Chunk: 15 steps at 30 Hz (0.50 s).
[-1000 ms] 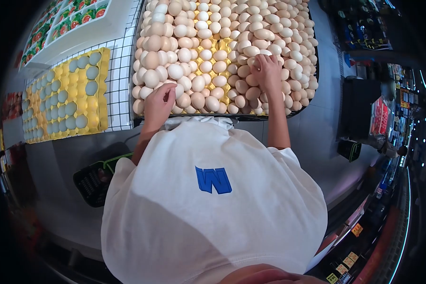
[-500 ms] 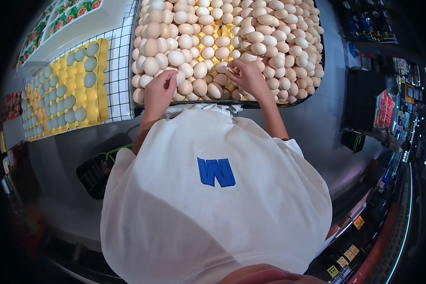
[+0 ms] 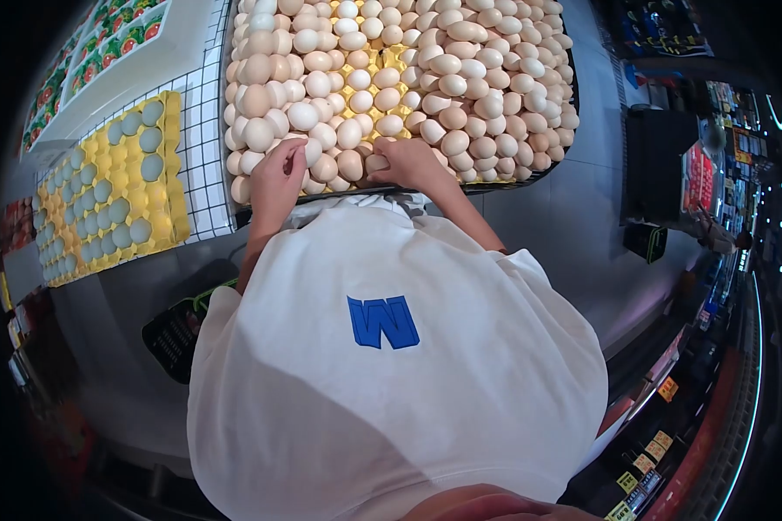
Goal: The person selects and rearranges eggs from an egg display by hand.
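Brown and cream eggs (image 3: 469, 69) fill a wide black-edged bin, heaped higher on the right. Between the heaps, a yellow egg tray (image 3: 376, 62) shows with eggs in its cups. At the bin's front left my left hand (image 3: 278, 176) is closed, its thumb and forefinger together beside a pale egg; what it holds, if anything, is hidden. My right hand (image 3: 407, 163) reaches in at the front middle with bent fingers around an egg (image 3: 376, 163) in the front row.
Yellow trays (image 3: 170, 165) with pale green eggs lie on a white tiled counter (image 3: 205, 165) at the left. Behind them is a white crate of red-and-green packs (image 3: 117, 54). A black basket (image 3: 172, 334) stands below at left. A person stands far right.
My right hand has moved left and toward me, from the right heap to the front row in the middle. My left hand keeps its place and pose. The view has shifted slightly.
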Available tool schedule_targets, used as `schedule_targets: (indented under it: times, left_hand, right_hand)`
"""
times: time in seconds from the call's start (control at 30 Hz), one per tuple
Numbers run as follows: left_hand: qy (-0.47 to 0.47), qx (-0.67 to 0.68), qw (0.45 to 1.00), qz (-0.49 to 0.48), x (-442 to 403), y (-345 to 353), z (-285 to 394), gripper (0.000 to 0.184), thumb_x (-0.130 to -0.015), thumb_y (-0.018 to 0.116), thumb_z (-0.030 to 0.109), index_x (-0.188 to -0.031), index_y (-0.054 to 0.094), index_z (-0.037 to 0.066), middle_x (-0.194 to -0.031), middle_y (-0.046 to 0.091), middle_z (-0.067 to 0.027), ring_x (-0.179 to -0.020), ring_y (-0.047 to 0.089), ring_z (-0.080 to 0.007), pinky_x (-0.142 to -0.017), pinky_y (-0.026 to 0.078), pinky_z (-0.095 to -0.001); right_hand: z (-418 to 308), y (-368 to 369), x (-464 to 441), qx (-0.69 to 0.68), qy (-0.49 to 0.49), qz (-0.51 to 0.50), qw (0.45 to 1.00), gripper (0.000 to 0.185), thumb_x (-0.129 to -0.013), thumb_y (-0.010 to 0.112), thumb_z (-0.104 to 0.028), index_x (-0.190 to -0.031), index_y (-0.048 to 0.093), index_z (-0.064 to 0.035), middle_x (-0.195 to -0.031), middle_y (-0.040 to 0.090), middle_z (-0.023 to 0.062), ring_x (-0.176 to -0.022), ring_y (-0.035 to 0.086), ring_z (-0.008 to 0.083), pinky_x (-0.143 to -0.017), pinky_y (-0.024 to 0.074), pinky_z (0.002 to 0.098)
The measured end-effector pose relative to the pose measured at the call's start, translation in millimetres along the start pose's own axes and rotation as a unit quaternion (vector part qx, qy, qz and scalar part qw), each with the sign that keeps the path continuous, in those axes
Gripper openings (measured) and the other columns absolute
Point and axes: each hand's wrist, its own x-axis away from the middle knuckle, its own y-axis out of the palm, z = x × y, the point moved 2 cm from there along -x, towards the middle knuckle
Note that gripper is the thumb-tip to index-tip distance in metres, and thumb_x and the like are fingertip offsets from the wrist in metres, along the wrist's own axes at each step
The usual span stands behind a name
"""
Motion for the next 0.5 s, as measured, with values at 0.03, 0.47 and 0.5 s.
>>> schedule_targets:
  times: [0.03,0.47,0.5]
  left_hand:
    - [0.001,-0.001,1.000,0.005,0,0,1,0.016,-0.092,0.060,0.012,-0.104,0.066,0.004,-0.077,0.066,-0.0109,-0.063,0.060,-0.0149,-0.061,0.049,-0.0276]
    - [0.005,0.021,1.000,0.005,0,1,-4,0.015,-0.091,0.060,0.011,-0.103,0.066,0.003,-0.077,0.066,-0.0111,-0.063,0.060,-0.0149,-0.061,0.049,-0.0281]
    - [0.005,0.022,1.000,0.006,-1,1,-4,0.015,-0.091,0.060,0.011,-0.103,0.066,0.004,-0.077,0.066,-0.0112,-0.063,0.060,-0.0151,-0.061,0.049,-0.0282]
  right_hand:
    - [1,1,0,0.001,0.001,0.000,1.000,0.048,-0.073,0.075,-0.040,-0.099,0.058,-0.0044,-0.083,0.067,0.0148,-0.081,0.066,0.0332,-0.070,0.0510,0.0444]
    - [64,-75,38,-0.146,0.088,0.326,0.930,0.039,-0.070,0.073,-0.020,-0.104,0.061,-0.0063,-0.088,0.061,0.0144,-0.078,0.061,0.0298,-0.067,0.0496,0.0392]
    - [67,-78,41,-0.049,0.108,0.350,0.929,0.038,-0.071,0.073,-0.017,-0.105,0.062,-0.0071,-0.089,0.060,0.0128,-0.077,0.060,0.0269,-0.067,0.0496,0.0391]
